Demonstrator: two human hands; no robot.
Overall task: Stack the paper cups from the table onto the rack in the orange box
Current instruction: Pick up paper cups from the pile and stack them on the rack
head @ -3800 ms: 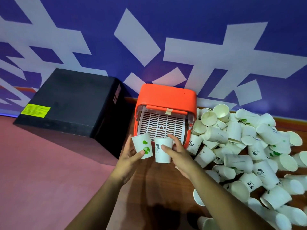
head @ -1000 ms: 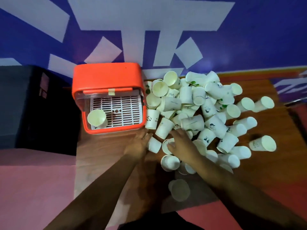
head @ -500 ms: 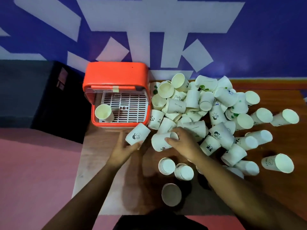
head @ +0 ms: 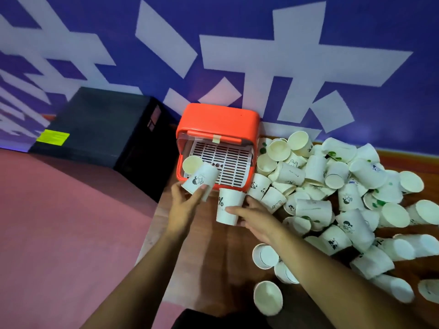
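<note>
Nearest us, three loose cups (head: 268, 297) lie on the wooden table (head: 213, 252) beside the right forearm. Further on, we see the left hand (head: 187, 207) gripping a tilted cartoon-print cup (head: 200, 179) with its thumb across the side. This cup is held over the front left corner of the white rack (head: 225, 162). There it partly hides the single cup (head: 192, 163) sitting on the rack. The right hand (head: 257, 218) curls round a percent-marked cup (head: 229, 206), near upright, just before the front lip of the orange box (head: 218, 119).

To the right, a heap of paper cups (head: 316, 167) crowds against the box's side. A black case (head: 99, 124) stands left, against the blue wall (head: 237, 24).

We count two hands, two held cups, one cup racked, one orange box and one black case. The heap is too tangled to count.
</note>
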